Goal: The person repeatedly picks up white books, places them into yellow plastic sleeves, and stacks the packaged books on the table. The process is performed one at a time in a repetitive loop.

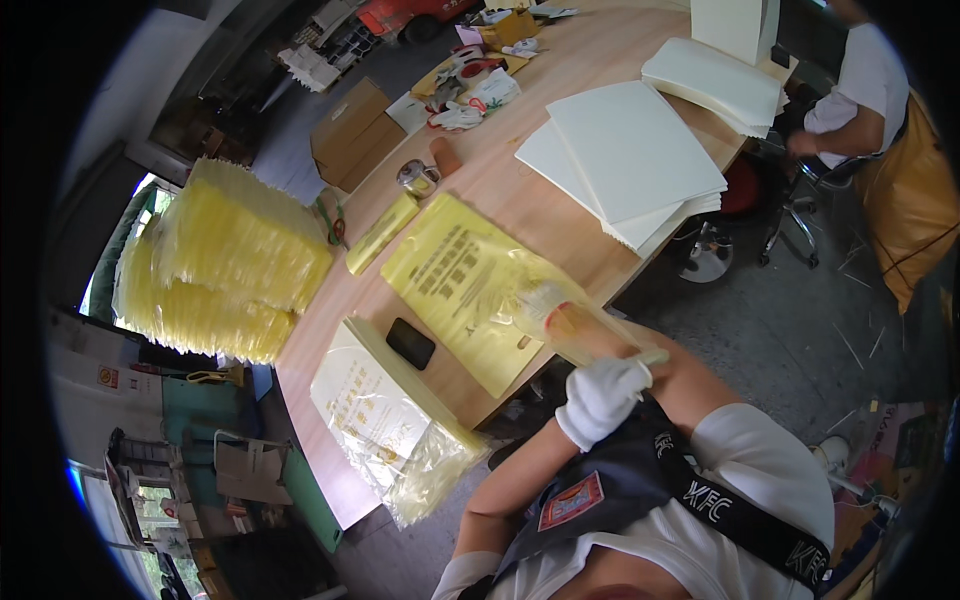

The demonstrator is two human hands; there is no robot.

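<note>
My left hand (603, 402), in a white glove, is closed on the open edge of a clear plastic bag (590, 330). The bag is drawn over my right forearm, with my right hand (540, 300) inside it, also gloved. That hand lies over a yellow printed packet (455, 290) flat on the table; film and blur hide its fingers. Left of the packet rests a dark phone (410, 343). Closer to me, a stack of white printed packets in clear film (365, 395) sits at the table's near left edge.
A tall pile of yellow plastic-wrapped packets (230, 250) stands left. Beyond are a yellow strip (383, 235), tape roll (418, 177), green-handled scissors (335, 222) and cardboard box (357, 135). White sheets (640, 150) lie at right, near a seated person (855, 100).
</note>
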